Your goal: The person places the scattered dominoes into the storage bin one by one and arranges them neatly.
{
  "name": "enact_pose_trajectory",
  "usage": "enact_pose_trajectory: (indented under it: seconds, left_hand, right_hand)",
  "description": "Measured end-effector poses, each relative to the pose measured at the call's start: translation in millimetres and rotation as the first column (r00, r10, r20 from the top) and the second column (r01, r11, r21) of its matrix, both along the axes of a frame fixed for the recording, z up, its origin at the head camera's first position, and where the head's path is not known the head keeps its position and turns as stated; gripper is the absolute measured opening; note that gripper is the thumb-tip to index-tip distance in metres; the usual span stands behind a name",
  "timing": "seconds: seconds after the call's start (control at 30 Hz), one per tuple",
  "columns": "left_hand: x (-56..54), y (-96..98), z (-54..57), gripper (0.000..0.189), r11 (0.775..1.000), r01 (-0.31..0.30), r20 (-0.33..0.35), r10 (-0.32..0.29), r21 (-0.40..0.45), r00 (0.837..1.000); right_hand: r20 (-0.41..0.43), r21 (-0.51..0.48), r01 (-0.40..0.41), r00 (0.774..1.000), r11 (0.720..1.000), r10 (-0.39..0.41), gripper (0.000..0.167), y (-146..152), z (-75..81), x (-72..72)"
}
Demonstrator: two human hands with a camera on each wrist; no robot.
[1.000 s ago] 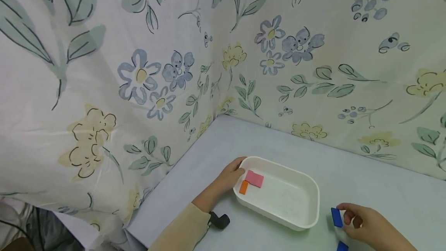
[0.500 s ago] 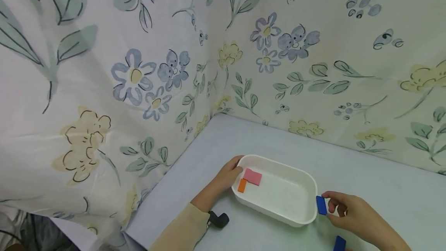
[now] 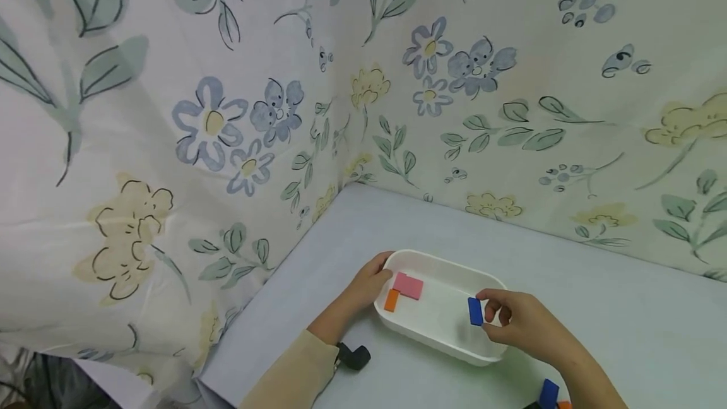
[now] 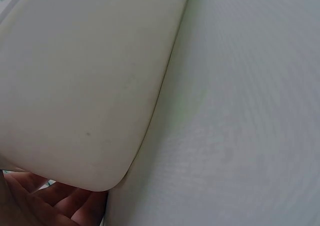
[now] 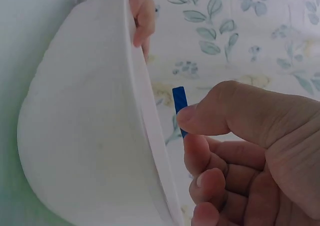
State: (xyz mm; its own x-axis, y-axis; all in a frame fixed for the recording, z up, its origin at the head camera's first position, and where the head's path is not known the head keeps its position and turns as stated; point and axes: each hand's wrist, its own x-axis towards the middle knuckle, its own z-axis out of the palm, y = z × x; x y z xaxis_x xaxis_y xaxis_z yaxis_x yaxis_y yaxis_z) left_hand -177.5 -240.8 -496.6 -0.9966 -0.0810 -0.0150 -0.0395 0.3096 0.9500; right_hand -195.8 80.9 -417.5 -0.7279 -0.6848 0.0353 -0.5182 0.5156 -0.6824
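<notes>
A shallow white tray (image 3: 440,314) stands on the table in the head view. My left hand (image 3: 367,283) grips its left end, the thumb over the rim. A pink flat piece (image 3: 409,286) and a small orange tile (image 3: 391,300) lie inside, near that end. Over the tray's right part, my right hand (image 3: 519,320) pinches a small blue rectangular tile (image 3: 475,312) between thumb and fingers. The right wrist view has this blue tile (image 5: 179,98) edge-on, beyond the tray's rim. The left wrist view shows the tray's outer side (image 4: 90,85) and part of the left hand (image 4: 60,203).
At the lower edge of the head view are another blue piece (image 3: 548,394), a bit of orange (image 3: 564,405) and something dark, partly cut off. A black device (image 3: 354,357) sits by the left wrist. Flowered cloth (image 3: 488,144) hangs behind and left of the table.
My right hand has carried the blue tile leftward from the table, past the tray's right rim, to above its inside. The left hand keeps its grip. The head view has shifted slightly.
</notes>
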Motion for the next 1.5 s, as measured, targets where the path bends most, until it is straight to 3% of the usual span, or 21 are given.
enact_pose_trajectory:
  seconds: [0.43,0.73,1.23,1.5]
  left_hand:
    - [2.1,2.4,2.3,0.043,1.000,0.003,-0.003,-0.003,-0.005,1.000]
    - [1.1,2.8,2.5,0.045,1.000,-0.001,-0.009,0.000,-0.017,1.000]
    - [1.3,-3.9,0.0,0.044,0.999,0.033,-0.029,-0.033,-0.022,0.999]
    - [1.8,-2.0,0.8,0.044,0.999,0.048,-0.048,-0.049,-0.018,0.998]
  right_hand:
    - [0.022,0.000,0.065,0.998,0.998,-0.065,0.040,-40.5,-3.2,2.8]
    - [-0.007,0.003,0.105,0.994,0.994,-0.105,0.038,-69.5,1.4,3.9]
    - [-0.014,0.118,0.130,0.991,0.984,-0.130,0.041,-114.8,-23.1,12.4]
    - [-0.059,0.190,0.210,0.977,0.959,-0.203,0.034,-132.3,-35.5,18.1]
